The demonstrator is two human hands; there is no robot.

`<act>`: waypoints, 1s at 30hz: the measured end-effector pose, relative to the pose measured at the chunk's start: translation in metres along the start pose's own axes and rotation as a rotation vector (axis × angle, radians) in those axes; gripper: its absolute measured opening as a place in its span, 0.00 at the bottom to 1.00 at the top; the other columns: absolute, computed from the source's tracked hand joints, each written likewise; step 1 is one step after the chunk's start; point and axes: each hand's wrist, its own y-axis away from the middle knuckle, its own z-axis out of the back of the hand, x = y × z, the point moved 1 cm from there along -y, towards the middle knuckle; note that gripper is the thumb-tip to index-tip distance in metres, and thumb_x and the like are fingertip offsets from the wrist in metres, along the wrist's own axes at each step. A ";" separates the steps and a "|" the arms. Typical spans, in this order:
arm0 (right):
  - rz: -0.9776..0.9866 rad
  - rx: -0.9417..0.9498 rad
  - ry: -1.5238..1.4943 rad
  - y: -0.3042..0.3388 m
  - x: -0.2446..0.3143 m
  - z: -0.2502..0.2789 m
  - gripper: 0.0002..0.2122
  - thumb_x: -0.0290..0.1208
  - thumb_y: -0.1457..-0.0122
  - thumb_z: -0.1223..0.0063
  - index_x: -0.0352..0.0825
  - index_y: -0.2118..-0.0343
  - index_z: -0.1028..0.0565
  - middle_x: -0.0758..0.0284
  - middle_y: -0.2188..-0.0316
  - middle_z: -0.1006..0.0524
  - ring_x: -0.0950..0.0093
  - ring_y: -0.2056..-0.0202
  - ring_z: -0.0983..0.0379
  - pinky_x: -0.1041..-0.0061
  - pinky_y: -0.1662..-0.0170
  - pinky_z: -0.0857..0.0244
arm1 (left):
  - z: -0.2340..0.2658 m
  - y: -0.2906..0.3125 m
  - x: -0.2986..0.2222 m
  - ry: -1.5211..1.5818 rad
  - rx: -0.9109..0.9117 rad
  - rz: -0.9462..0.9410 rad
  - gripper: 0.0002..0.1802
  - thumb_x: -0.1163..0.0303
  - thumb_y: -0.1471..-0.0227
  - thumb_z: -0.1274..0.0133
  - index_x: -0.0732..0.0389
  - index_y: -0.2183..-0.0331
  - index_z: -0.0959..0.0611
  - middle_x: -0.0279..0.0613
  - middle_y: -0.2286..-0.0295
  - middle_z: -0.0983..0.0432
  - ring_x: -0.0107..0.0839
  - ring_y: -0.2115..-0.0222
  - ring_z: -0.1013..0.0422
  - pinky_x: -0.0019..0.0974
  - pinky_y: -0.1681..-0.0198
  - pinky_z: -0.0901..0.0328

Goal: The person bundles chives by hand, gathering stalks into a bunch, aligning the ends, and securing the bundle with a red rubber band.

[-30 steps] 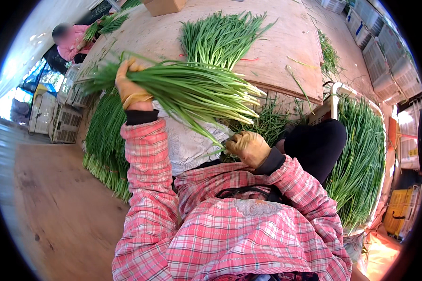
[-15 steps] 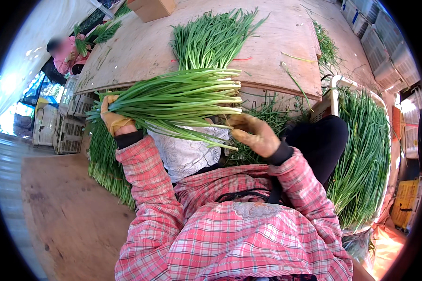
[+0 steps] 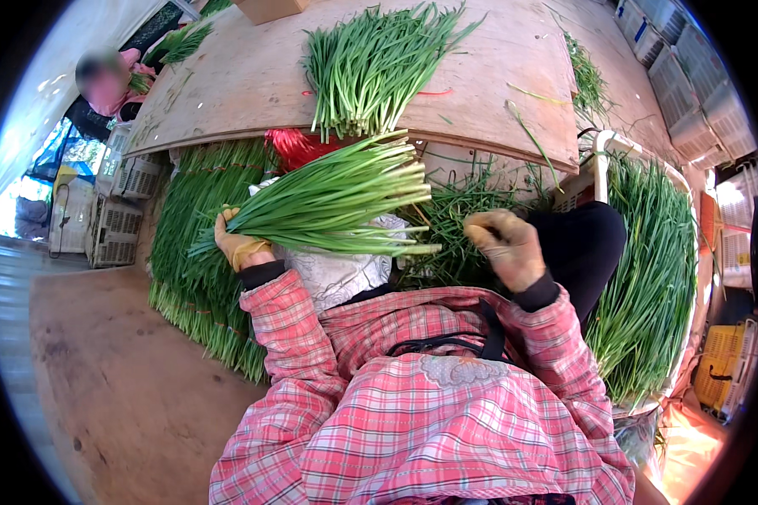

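The left hand [image 3: 242,244] was closed around the leafy end of a bunch of green stalks [image 3: 337,198], thumb on the near side. The bunch slanted up to the right above the lap, its pale cut ends fanned out. The right hand [image 3: 509,246] was clear of it, raised beside the dark-trousered knee [image 3: 577,252] with fingers bent toward the thumb; whether they pinched anything, I could not tell.

Half a second earlier the right hand had been up at the pale ends; it had since drawn back, and the bunch had tipped and dropped lower, uncovering some red strands [image 3: 299,150] at the table's edge. That left the left hand carrying the bunch alone, which I took for a pause in picking over the stalks.

Under the bunch was a white patterned cloth [image 3: 337,278], with a heap of loose greens [image 3: 455,223] between it and the knee. Banded greens [image 3: 202,278] were piled at the left; a white-rimmed basket [image 3: 600,172] full of greens stood at the right. Another bunch [image 3: 379,67] lay on the wooden table [image 3: 514,50], and a co-worker [image 3: 105,93] in pink sat beyond its left side.

No brand, label or writing could be read.
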 end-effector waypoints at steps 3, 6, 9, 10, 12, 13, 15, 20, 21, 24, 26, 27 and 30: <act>-0.160 0.065 0.117 -0.016 0.017 -0.034 0.12 0.33 0.47 0.42 0.29 0.65 0.24 0.68 0.82 0.26 0.79 0.82 0.32 0.78 0.76 0.37 | -0.006 0.005 0.002 0.014 -0.038 0.016 0.14 0.61 0.45 0.60 0.57 0.73 0.24 0.33 0.78 0.30 0.31 0.75 0.32 0.41 0.65 0.33; -0.157 0.147 0.439 -0.038 0.019 -0.062 0.14 0.37 0.47 0.43 0.29 0.66 0.24 0.61 0.82 0.26 0.67 0.81 0.29 0.74 0.76 0.36 | -0.007 0.006 0.002 0.033 -0.017 0.002 0.13 0.62 0.46 0.59 0.57 0.73 0.24 0.35 0.77 0.29 0.32 0.73 0.31 0.43 0.64 0.32; 0.252 0.024 0.257 -0.040 0.009 -0.083 0.09 0.33 0.49 0.44 0.33 0.70 0.23 0.64 0.83 0.28 0.67 0.80 0.29 0.73 0.76 0.36 | -0.007 0.009 0.004 0.060 0.019 -0.015 0.10 0.64 0.47 0.57 0.57 0.73 0.24 0.37 0.75 0.28 0.33 0.72 0.31 0.42 0.63 0.32; 0.408 0.045 0.242 -0.039 0.012 -0.086 0.08 0.32 0.50 0.44 0.34 0.70 0.23 0.65 0.83 0.28 0.68 0.80 0.30 0.72 0.77 0.36 | -0.009 0.010 0.004 0.071 0.026 -0.013 0.10 0.64 0.47 0.57 0.57 0.73 0.24 0.36 0.76 0.29 0.33 0.72 0.31 0.42 0.64 0.32; 0.668 0.231 0.183 -0.036 0.034 -0.083 0.09 0.27 0.56 0.41 0.38 0.69 0.24 0.67 0.82 0.30 0.70 0.80 0.31 0.71 0.77 0.38 | -0.003 0.009 0.004 0.082 0.038 -0.006 0.11 0.65 0.46 0.58 0.57 0.73 0.24 0.36 0.77 0.29 0.33 0.73 0.31 0.41 0.65 0.32; 0.679 0.318 0.072 -0.029 0.045 -0.082 0.09 0.27 0.55 0.41 0.37 0.68 0.24 0.67 0.81 0.29 0.70 0.79 0.30 0.71 0.77 0.38 | 0.000 0.006 0.005 0.084 0.051 0.003 0.11 0.65 0.46 0.58 0.58 0.73 0.24 0.36 0.77 0.29 0.33 0.74 0.31 0.41 0.65 0.32; 0.609 0.495 -0.150 -0.016 0.064 -0.078 0.06 0.29 0.52 0.43 0.37 0.70 0.24 0.67 0.80 0.28 0.69 0.78 0.30 0.71 0.76 0.38 | 0.000 0.005 0.005 0.084 0.047 0.015 0.11 0.65 0.46 0.59 0.58 0.72 0.24 0.36 0.77 0.29 0.32 0.74 0.31 0.41 0.66 0.32; -0.068 0.664 -0.524 -0.011 0.049 -0.025 0.05 0.24 0.52 0.41 0.34 0.71 0.22 0.62 0.76 0.24 0.66 0.73 0.26 0.71 0.69 0.33 | 0.020 -0.014 -0.001 0.117 0.068 0.034 0.11 0.65 0.47 0.58 0.58 0.72 0.23 0.39 0.75 0.27 0.38 0.72 0.30 0.46 0.64 0.32; -0.122 0.567 -0.246 -0.010 0.028 -0.015 0.05 0.25 0.52 0.42 0.33 0.71 0.22 0.61 0.75 0.24 0.66 0.72 0.26 0.72 0.67 0.32 | 0.025 -0.019 -0.003 0.103 0.071 0.066 0.10 0.66 0.47 0.57 0.58 0.72 0.23 0.38 0.77 0.27 0.36 0.74 0.30 0.45 0.65 0.32; -0.260 0.280 0.390 -0.017 -0.023 0.000 0.07 0.27 0.49 0.43 0.29 0.69 0.23 0.62 0.71 0.23 0.71 0.68 0.26 0.75 0.62 0.32 | 0.037 -0.039 -0.001 0.063 0.096 0.160 0.08 0.67 0.49 0.56 0.59 0.71 0.23 0.42 0.73 0.27 0.41 0.71 0.30 0.50 0.62 0.33; -0.482 0.165 -0.202 -0.021 -0.050 -0.005 0.11 0.29 0.48 0.43 0.27 0.64 0.25 0.65 0.67 0.23 0.77 0.66 0.29 0.78 0.62 0.34 | 0.052 -0.061 0.006 0.039 0.133 0.210 0.11 0.67 0.49 0.57 0.60 0.68 0.22 0.55 0.62 0.25 0.55 0.60 0.30 0.63 0.54 0.38; -0.443 0.225 -0.309 -0.031 -0.041 -0.019 0.12 0.29 0.47 0.43 0.26 0.63 0.25 0.66 0.67 0.24 0.79 0.66 0.30 0.78 0.62 0.34 | 0.088 -0.099 -0.006 0.310 0.486 0.463 0.12 0.65 0.48 0.57 0.61 0.67 0.22 0.57 0.60 0.26 0.55 0.59 0.30 0.64 0.53 0.38; -0.332 0.220 -0.588 -0.047 -0.043 -0.069 0.13 0.28 0.47 0.44 0.26 0.60 0.26 0.67 0.68 0.24 0.79 0.69 0.30 0.78 0.63 0.35 | 0.034 -0.037 0.015 -0.107 0.167 0.119 0.12 0.64 0.47 0.57 0.60 0.68 0.22 0.56 0.63 0.25 0.54 0.60 0.30 0.64 0.53 0.39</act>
